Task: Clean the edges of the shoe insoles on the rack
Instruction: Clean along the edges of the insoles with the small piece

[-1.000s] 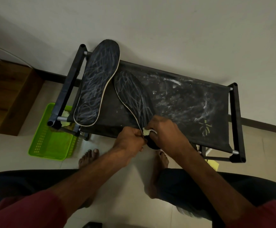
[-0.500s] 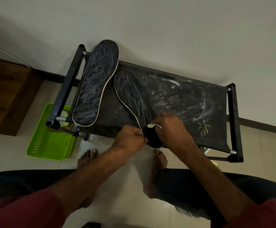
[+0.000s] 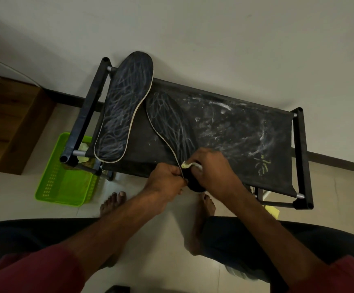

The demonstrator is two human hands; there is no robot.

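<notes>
Two dark insoles with pale scribbles lie on a black fabric shoe rack (image 3: pixel 246 132). The left insole (image 3: pixel 123 111) rests flat, its toe past the rack's back bar. The right insole (image 3: pixel 169 123) is tilted on its edge, heel toward me. My left hand (image 3: pixel 165 182) pinches its pale rim at the heel end. My right hand (image 3: pixel 212 170) grips a small whitish-yellow cloth (image 3: pixel 187 164) pressed against that rim near the heel. The heel is partly hidden by both hands.
White powdery smears cover the rack's fabric. A green plastic basket (image 3: pixel 64 182) stands on the floor under the rack's left end, beside a wooden cabinet (image 3: pixel 13 123). My bare feet and knees are just in front of the rack. A wall rises behind it.
My right hand with the cloth has slid a little along the insole's rim, away from the heel end. The left hand keeps its pinch.
</notes>
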